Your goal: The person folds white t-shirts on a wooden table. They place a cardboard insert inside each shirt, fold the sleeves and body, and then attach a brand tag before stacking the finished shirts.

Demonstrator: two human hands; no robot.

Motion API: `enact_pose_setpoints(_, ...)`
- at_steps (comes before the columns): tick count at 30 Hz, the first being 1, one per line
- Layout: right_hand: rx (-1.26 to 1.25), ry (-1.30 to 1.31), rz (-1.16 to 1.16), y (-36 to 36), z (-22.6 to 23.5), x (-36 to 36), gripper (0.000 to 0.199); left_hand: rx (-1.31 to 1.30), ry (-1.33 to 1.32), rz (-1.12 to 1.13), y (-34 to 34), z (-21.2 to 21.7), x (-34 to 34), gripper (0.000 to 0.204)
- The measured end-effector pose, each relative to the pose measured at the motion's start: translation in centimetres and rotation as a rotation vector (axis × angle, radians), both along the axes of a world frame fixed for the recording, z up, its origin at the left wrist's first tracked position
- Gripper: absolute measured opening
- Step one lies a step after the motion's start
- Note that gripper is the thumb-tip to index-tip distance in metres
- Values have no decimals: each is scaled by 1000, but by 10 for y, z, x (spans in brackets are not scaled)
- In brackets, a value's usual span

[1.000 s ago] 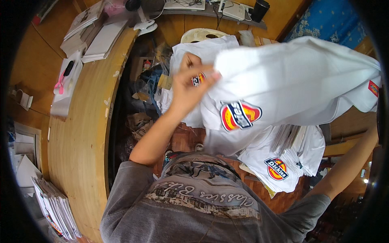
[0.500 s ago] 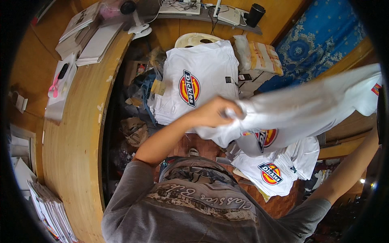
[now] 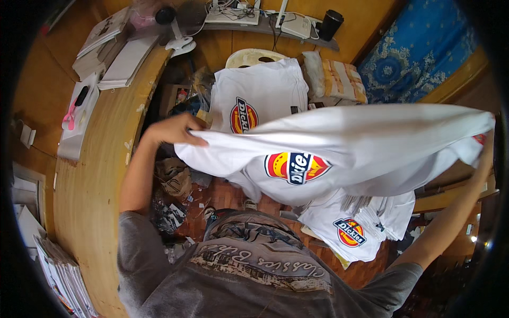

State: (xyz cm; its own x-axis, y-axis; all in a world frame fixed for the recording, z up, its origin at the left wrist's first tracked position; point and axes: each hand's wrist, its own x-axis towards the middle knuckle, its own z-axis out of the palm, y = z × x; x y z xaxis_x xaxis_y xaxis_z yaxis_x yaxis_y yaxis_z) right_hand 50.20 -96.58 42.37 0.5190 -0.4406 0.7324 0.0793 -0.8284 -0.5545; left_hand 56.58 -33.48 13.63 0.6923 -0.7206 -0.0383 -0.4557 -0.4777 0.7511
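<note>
Stretched across in front of me is a white T-shirt (image 3: 366,138) with a red, yellow and dark blue print. My left hand (image 3: 179,130) pinches one end of it. At the right rim, my right hand (image 3: 488,135) grips the other end, partly hidden by the cloth and the dark edge of the picture. Behind the raised shirt lies a pile of white T-shirts (image 3: 260,85) with the same print, on a pale chair (image 3: 249,54). A second stack of printed white T-shirts (image 3: 323,214) sits below the held one, to the right.
A long wooden counter (image 3: 101,196) runs along my left, with pink-handled scissors (image 3: 69,117) and paper stacks (image 3: 124,63). At the back a shelf (image 3: 262,29) bears a white router (image 3: 296,25) and a black cup (image 3: 331,24). Scraps litter the brown floor (image 3: 199,196).
My left hand has swung left, pulling the T-shirt out wide so that more of its print shows. My right hand has come down slightly and still holds its end.
</note>
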Motion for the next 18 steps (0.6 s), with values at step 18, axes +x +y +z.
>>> enact_pose_setpoints(18,-461,376,-221,-95,-202,93,19,552,-226,253,-14,-125,15,23)
